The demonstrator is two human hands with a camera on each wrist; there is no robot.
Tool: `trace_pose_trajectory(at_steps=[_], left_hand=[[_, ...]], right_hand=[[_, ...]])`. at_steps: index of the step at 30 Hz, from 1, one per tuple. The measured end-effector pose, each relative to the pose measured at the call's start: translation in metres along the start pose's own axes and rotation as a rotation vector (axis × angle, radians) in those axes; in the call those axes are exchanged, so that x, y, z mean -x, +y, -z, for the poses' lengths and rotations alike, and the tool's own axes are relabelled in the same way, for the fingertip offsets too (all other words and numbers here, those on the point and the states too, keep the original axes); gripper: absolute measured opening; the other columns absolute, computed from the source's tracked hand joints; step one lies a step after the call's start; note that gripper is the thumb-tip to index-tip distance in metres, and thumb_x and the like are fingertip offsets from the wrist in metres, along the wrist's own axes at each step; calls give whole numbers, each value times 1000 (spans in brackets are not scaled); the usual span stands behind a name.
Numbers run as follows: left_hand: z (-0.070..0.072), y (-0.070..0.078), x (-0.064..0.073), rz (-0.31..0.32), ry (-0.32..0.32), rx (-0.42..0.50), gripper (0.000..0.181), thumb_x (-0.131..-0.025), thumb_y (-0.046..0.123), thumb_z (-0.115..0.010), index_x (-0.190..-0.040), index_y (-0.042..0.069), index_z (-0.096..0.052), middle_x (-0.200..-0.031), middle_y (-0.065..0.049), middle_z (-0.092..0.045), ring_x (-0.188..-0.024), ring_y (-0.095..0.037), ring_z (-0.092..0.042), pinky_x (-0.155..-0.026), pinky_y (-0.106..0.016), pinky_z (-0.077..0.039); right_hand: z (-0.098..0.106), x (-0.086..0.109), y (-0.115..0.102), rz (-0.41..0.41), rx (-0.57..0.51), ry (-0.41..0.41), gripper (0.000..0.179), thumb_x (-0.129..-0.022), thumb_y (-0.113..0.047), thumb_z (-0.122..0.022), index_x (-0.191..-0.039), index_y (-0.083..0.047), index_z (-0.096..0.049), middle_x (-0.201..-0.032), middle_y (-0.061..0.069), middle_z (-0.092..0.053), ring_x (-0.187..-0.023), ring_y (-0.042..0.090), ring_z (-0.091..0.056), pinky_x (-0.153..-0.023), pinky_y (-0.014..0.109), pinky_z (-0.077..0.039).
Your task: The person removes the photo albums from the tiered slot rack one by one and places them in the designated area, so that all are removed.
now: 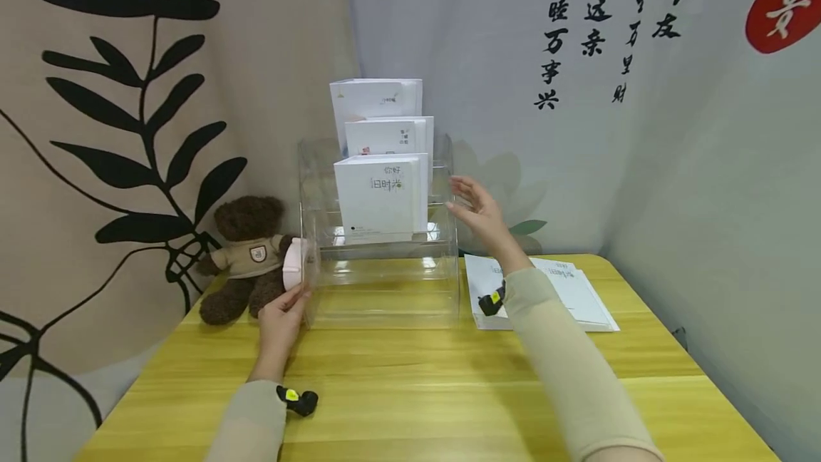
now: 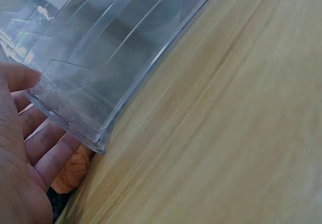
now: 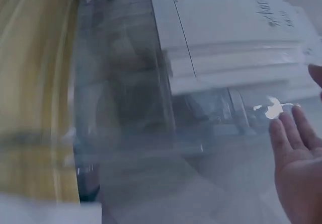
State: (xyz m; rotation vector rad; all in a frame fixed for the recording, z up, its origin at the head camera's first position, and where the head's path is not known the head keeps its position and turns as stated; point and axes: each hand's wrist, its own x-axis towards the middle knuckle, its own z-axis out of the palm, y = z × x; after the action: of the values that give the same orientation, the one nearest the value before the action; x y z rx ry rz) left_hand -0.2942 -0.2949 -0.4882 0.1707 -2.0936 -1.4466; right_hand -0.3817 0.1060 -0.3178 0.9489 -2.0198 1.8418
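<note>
Clear rack point(image 1: 388, 269), its rear booklets point(image 1: 368, 100) mostly hidden

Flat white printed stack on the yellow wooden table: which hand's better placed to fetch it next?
Right, likely: the right hand is at the right side of the clear plastic tiered rack, nearer the stack; the left hand is at the rack's left side.

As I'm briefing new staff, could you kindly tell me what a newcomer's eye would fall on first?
Most likely the white booklets standing in rising tiers of the clear stand near the head view's centre. Next might come the brown teddy bear left of the stand, then the red oval at the upper right.
</note>
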Motion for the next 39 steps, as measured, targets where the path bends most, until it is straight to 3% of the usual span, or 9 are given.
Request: trace_pose_trajectory(at_steps=[4,9,15,20,28,33,39], left_hand=[[-4,-1,1,4,-24,26,31,-93,25,-75,-123,13,-75,-116,-6,-73,-103,2,-64,-81,-6,-46],[-1,-1,-1,10,-1,36,31,-92,23,-76,-121,13,-76,-114,-5,-74,-109,-8,-66,-86,-7,-45],[-1,4,-2,39,-10,60,31,-93,24,-75,-122,14,-75,-114,-5,-74,-111,-15,-66,-82,-8,-48],[-1,4,-5,44,-14,103,31,-93,23,-75,-123,13,-75,-116,-6,-73,-107,-7,-67,-82,-10,-50],[-4,0,-2,46,-4,135,32,-92,16,-75,-123,6,-73,-115,-12,-72,-97,7,-65,-80,-10,-50],[-5,2,-2,41,12,148,32,-91,13,-75,-122,4,-73,-113,-14,-72,-95,7,-66,-79,-10,-51],[-5,2,-3,64,8,139,33,-92,16,-76,-123,7,-73,-114,-12,-73,-94,7,-66,-77,-10,-51]], right_hand=[[-20,-30,4,7,-75,68,57,-95,0,-66,-147,2,-43,-149,24,-43,-138,42,-38,-114,49,-35],[-40,-55,1,-11,-86,93,54,-94,-10,-73,-144,-10,-53,-145,14,-49,-128,35,-50,-102,45,-47],[-53,-67,-3,-67,-147,36,54,-88,-6,-78,-137,-17,-58,-129,14,-61,-111,30,-63,-90,47,-55],[-65,-72,2,-71,-204,25,60,-86,-1,-78,-137,-22,-54,-127,13,-64,-108,30,-66,-84,48,-58],[-74,-72,6,-51,83,44,68,-86,-13,-82,-143,-36,-53,-124,3,-66,-107,23,-65,-85,43,-56],[-76,-72,6,-48,143,53,66,-85,-15,-83,-140,-35,-53,-124,4,-65,-107,25,-66,-84,47,-55],[-78,-71,7,-13,178,117,61,-83,-16,-85,-133,-38,-58,-114,1,-69,-98,20,-67,-76,42,-57]])
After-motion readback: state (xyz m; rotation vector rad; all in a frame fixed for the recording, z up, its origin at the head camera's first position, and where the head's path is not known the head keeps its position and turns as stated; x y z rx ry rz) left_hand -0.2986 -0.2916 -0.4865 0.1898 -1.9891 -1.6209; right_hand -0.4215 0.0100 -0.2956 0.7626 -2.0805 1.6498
